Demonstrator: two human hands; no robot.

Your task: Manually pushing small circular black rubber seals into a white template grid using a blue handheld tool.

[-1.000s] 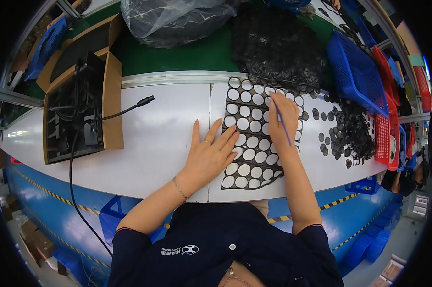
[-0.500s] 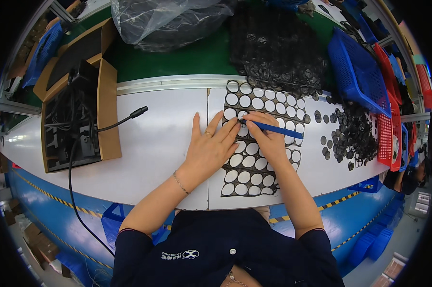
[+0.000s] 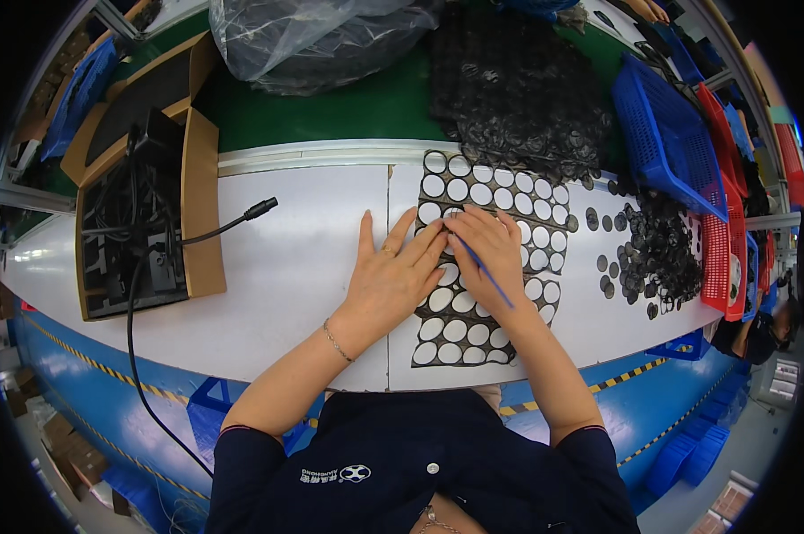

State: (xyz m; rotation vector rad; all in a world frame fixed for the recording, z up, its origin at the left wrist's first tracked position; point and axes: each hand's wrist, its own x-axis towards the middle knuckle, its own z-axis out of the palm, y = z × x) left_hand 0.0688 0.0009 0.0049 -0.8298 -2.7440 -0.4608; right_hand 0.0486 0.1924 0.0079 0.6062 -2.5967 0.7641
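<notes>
A black sheet [image 3: 462,354] with rows of white circles lies on the white table; I cannot tell whether the circles are holes or discs. My left hand [image 3: 391,276] rests flat with fingers spread, partly on the table and partly over the sheet's left side. Its index and middle fingertips meet the fingertips of my right hand [image 3: 495,254] near the sheet's upper left. A slim blue tool [image 3: 487,271] is gripped in my right hand, its back end slanting toward the wrist. The tool's tip is hidden by the fingers.
Loose black discs [image 3: 656,258] lie heaped to the right, beside a blue basket [image 3: 665,147] and a red basket [image 3: 724,267]. Behind the sheet is a pile of black sheets [image 3: 518,98]. A clear plastic bag [image 3: 317,44] lies at the back; a cardboard box [image 3: 203,205] with cables stands left.
The blue tool has swung from pointing rightward to slanting down along my right hand. My right fingers have rolled over to the left, covering its tip. My left hand has hardly moved.
</notes>
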